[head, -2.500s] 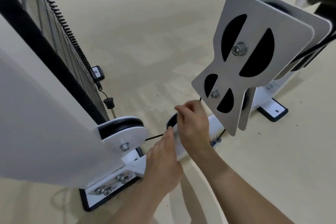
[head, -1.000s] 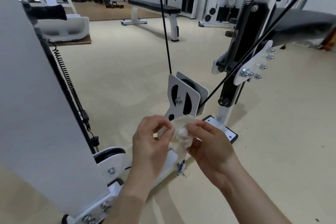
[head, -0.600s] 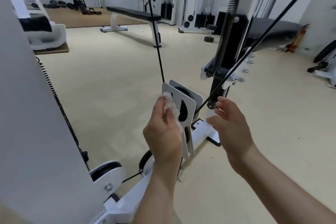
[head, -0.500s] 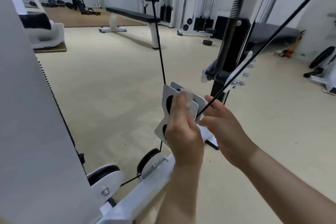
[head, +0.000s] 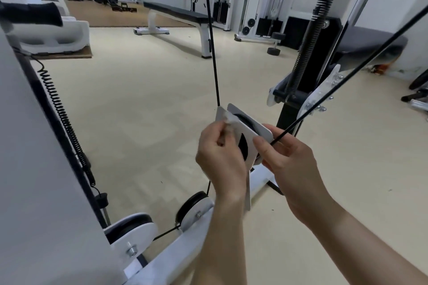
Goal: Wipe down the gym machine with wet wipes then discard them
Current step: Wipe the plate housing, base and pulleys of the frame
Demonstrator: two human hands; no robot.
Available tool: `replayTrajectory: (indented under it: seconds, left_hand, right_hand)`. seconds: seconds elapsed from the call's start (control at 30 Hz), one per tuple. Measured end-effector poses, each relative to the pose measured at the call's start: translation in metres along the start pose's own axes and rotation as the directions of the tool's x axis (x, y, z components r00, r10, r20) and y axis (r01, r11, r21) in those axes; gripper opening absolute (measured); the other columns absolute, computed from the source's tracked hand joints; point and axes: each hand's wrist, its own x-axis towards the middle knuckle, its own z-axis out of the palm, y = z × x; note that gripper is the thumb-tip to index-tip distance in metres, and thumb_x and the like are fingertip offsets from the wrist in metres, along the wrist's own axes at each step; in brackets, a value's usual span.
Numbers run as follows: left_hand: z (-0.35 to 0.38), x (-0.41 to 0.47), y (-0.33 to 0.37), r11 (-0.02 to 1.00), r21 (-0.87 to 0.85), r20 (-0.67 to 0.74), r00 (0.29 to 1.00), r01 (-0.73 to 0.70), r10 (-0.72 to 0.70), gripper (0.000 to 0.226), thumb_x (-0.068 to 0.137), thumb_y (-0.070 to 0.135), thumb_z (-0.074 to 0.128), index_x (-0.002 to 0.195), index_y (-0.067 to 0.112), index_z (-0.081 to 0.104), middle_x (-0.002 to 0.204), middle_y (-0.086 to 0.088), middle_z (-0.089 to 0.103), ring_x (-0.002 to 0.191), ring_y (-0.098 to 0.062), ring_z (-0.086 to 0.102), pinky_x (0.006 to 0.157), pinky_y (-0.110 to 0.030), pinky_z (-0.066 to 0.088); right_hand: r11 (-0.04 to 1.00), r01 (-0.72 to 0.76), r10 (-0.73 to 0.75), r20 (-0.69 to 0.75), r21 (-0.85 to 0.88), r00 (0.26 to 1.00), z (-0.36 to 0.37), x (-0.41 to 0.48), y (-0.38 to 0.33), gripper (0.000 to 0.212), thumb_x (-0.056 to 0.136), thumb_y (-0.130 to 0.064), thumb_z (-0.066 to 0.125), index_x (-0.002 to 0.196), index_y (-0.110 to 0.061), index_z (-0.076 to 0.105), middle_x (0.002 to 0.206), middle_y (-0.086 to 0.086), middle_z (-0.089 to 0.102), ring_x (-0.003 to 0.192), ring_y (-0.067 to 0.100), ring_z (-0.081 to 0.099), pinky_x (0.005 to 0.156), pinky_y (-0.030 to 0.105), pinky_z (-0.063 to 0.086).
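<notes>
Head view: your left hand [head: 220, 152] pinched the wipe [head: 228, 122] against the pulley plate's [head: 253, 132] top-left corner. Your right hand [head: 289, 159] gripped the plate's right edge. Best to brace firmly and wipe downward, clear of the cable [head: 214, 65] above the plate.

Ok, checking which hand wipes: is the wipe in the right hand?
No, the left hand pinches the wipe against the pulley plate.

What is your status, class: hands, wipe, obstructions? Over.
Left hand pinches crumpled white wet wipe against white metal pulley plate. Right hand grips the plate's edge. Taut black cable runs beside right fingers.
</notes>
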Motion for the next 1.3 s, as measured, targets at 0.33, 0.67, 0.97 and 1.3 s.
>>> replayTrajectory:
  seconds: [0.33, 0.67, 0.97, 1.3]
  left_hand:
    - [0.008, 0.012, -0.005, 0.995, -0.058, 0.056, 0.995, 0.082, -0.079, 0.018, 0.090, 0.014, 0.064, 0.101, 0.025, 0.075, 0.094, 0.008, 0.072, 0.090, -0.007, 0.067, 0.081, -0.025, 0.054]
    - [-0.003, 0.011, -0.026, 0.982, 0.075, 0.053, 0.982, 0.174, -0.179, 0.021, 0.089, 0.010, 0.058, 0.098, 0.024, 0.072, 0.088, 0.010, 0.071, 0.084, -0.008, 0.066, 0.080, -0.037, 0.056]
    - [-0.009, -0.005, -0.055, 0.963, 0.270, 0.074, 0.996, 0.017, -0.039, 0.029, 0.097, 0.012, 0.054, 0.119, 0.020, 0.071, 0.089, 0.004, 0.052, 0.075, -0.006, 0.052, 0.074, -0.013, 0.044]
    - [0.000, -0.036, -0.026, 0.987, 0.159, 0.070, 0.997, 0.010, -0.021, 0.036, 0.100, 0.010, 0.045, 0.132, 0.015, 0.060, 0.112, 0.003, 0.052, 0.103, -0.011, 0.054, 0.085, -0.003, 0.038]
  right_hand:
    - [0.394, 0.136, -0.176, 0.070, -0.909, 0.982, -0.012, -0.012, 0.006, 0.009, 0.093, -0.025, 0.058, 0.099, -0.025, 0.065, 0.092, -0.007, 0.059, 0.086, 0.014, 0.059, 0.067, 0.024, 0.047]
    - [-0.123, 0.337, -0.223, 0.357, -0.933, 0.907, 0.007, 0.032, -0.040, 0.018, 0.077, 0.002, 0.056, 0.072, -0.014, 0.048, 0.084, 0.001, 0.046, 0.083, 0.020, 0.035, 0.050, 0.027, 0.020]
    - [-0.224, 0.404, -0.380, 0.462, -0.887, 0.802, 0.006, 0.029, -0.024, 0.010, 0.048, 0.007, 0.053, 0.051, -0.003, 0.052, 0.057, 0.009, 0.047, 0.059, 0.028, 0.048, 0.052, 0.025, 0.017]
    - [-0.253, 0.416, -0.407, 0.486, -0.873, 0.773, 0.007, 0.017, -0.014, 0.029, 0.073, 0.003, 0.031, 0.071, -0.002, 0.060, 0.069, 0.012, 0.052, 0.062, 0.025, 0.046, 0.054, 0.028, 0.022]
